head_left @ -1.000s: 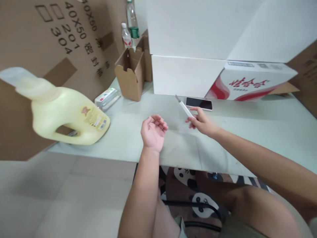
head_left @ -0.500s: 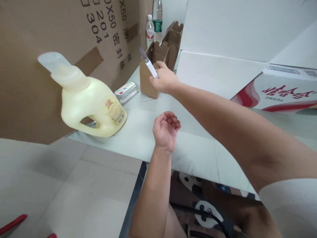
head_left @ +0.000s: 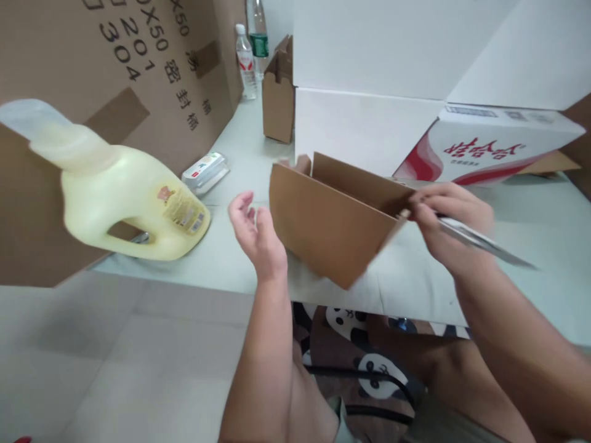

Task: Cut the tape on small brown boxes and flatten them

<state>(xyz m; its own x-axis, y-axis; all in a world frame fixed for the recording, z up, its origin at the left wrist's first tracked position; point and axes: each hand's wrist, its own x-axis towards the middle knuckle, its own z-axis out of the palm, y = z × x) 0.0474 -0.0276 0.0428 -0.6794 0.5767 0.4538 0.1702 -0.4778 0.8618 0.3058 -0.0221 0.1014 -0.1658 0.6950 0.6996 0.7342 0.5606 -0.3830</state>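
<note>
My right hand [head_left: 450, 224] pinches the right rim of a small open-topped brown cardboard box [head_left: 332, 224]. The same hand also keeps hold of a knife [head_left: 484, 243], its blade pointing right, away from the box. Tilted and slightly blurred, the box is above the front part of the table; whether its bottom touches the cloth I cannot tell. My left hand [head_left: 261, 237] is just left of the box, fingers curved and apart from the thumb, with nothing in it.
A yellow jug [head_left: 133, 197] stands at the left before a large cardboard carton [head_left: 115, 74]. Behind are a clear-lidded packet [head_left: 205, 172], two bottles [head_left: 247, 64] and another brown box [head_left: 278, 104]. White panels [head_left: 351, 123] and a red-and-white carton [head_left: 489, 144] occupy the back right.
My right hand has brought one brown box forward and right from the back, the knife still in it. My left hand has moved slightly left and turned. The view has shifted right.
</note>
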